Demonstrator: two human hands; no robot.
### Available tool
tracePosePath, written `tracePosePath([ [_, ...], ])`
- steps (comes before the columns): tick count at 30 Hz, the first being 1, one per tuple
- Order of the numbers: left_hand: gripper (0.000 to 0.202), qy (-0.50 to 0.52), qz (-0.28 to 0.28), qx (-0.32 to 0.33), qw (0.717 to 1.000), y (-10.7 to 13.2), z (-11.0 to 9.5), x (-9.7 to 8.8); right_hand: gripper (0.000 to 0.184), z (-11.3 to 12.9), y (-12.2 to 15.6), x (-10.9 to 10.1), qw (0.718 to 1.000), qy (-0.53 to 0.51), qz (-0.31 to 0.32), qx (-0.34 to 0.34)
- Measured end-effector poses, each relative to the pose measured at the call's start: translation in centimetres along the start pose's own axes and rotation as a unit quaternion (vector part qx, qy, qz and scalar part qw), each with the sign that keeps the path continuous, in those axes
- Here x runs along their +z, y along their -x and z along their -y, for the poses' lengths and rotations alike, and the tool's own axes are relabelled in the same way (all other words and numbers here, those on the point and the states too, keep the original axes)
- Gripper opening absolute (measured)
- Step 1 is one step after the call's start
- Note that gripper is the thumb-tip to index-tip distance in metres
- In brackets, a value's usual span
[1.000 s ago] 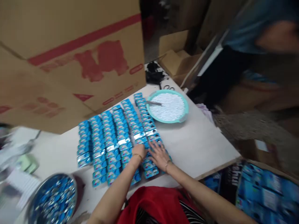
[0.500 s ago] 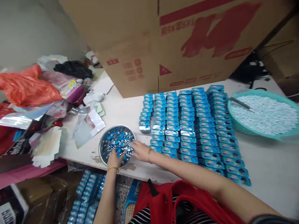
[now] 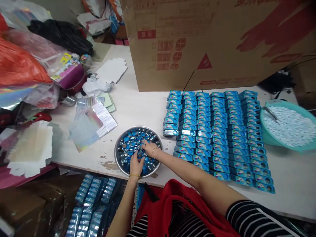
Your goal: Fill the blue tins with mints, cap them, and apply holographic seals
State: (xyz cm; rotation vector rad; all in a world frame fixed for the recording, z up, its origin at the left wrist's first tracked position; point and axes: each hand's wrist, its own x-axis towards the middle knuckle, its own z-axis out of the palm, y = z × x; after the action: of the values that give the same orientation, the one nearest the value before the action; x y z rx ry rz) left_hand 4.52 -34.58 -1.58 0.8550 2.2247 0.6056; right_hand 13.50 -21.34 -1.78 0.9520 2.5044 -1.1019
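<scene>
A round metal bowl (image 3: pixel 117 154) stands near the table's front edge, full of small blue and silver caps (image 3: pixel 133 140). Both hands reach into it. My left hand (image 3: pixel 136 164) is at the bowl's near side, thumb apart from the fingers, with its fingertips touching the caps. My right hand (image 3: pixel 150 150) comes over the right rim, fingers bent and drawn together down among the caps. Whatever lies between those fingers is too small to make out. To the right, blue boxes (image 3: pixel 202 138) with round spots on their faces stand in several tight rows.
Behind the rows rises a large cardboard box (image 3: pixel 172 75). A turquoise basin (image 3: pixel 269 140) of small white pieces, with tweezers (image 3: pixel 271 114) on top, stands at the far right. Plastic bags (image 3: pixel 22 62) and loose card sheets (image 3: pixel 105 118) crowd the left. Wrapped blue packs (image 3: pixel 86 214) lie below the table.
The camera view has swung left and tilted, so the bowl and rows appear further right. Both hands stay in the bowl; the right one has reached further toward its middle.
</scene>
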Motion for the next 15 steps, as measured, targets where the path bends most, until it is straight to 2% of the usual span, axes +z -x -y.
tracePosePath([
  [3, 0.051, 0.067, -0.031, 0.02, 0.997, -0.9, 0.6, -1.0, 0.03, 0.3, -0.1, -1.0, 0.998, -0.055, -0.03, 0.032],
  [5, 0.052, 0.104, -0.029, 0.028, 0.994, -1.1, 0.5, -1.8, 0.029, 0.6, 0.4, -1.6, 0.992, -0.095, -0.053, 0.059],
  [6, 0.052, 0.121, -0.024, 0.031, 0.992, -1.0, 0.3, -2.2, 0.03, 0.8, 0.7, -1.8, 0.984, -0.151, -0.058, 0.079],
  [7, 0.051, 0.136, -0.018, 0.038, 0.99, -0.8, -0.1, -2.5, 0.03, 1.0, 1.0, -2.0, 0.963, -0.241, -0.057, 0.103],
  [8, 0.05, 0.149, -0.012, 0.048, 0.988, -0.5, -0.5, -2.8, 0.03, 1.1, 1.3, -2.2, 0.923, -0.358, -0.05, 0.129],
  [9, 0.049, 0.158, -0.006, 0.063, 0.985, -0.2, -1.1, -3.0, 0.03, 1.3, 1.5, -2.3, 0.858, -0.489, -0.038, 0.151],
  [11, 0.046, 0.167, 0.005, 0.102, 0.981, 0.6, -2.4, -3.2, 0.027, 1.4, 1.8, -2.3, 0.693, -0.699, -0.002, 0.177],
  [12, 0.044, 0.166, 0.007, 0.122, 0.979, 0.9, -3.0, -3.2, 0.025, 1.5, 1.8, -2.2, 0.635, -0.752, 0.013, 0.178],
  [13, 0.043, 0.163, 0.005, 0.139, 0.977, 1.2, -3.5, -3.1, 0.023, 1.6, 1.7, -2.0, 0.598, -0.781, 0.023, 0.177],
  [14, 0.042, 0.158, 0.0, 0.152, 0.976, 1.3, -4.0, -3.1, 0.021, 1.8, 1.7, -1.9, 0.58, -0.796, 0.027, 0.174],
  [15, 0.041, 0.154, -0.009, 0.161, 0.975, 1.4, -4.4, -3.0, 0.02, 2.0, 1.8, -1.9, 0.574, -0.801, 0.024, 0.17],
])
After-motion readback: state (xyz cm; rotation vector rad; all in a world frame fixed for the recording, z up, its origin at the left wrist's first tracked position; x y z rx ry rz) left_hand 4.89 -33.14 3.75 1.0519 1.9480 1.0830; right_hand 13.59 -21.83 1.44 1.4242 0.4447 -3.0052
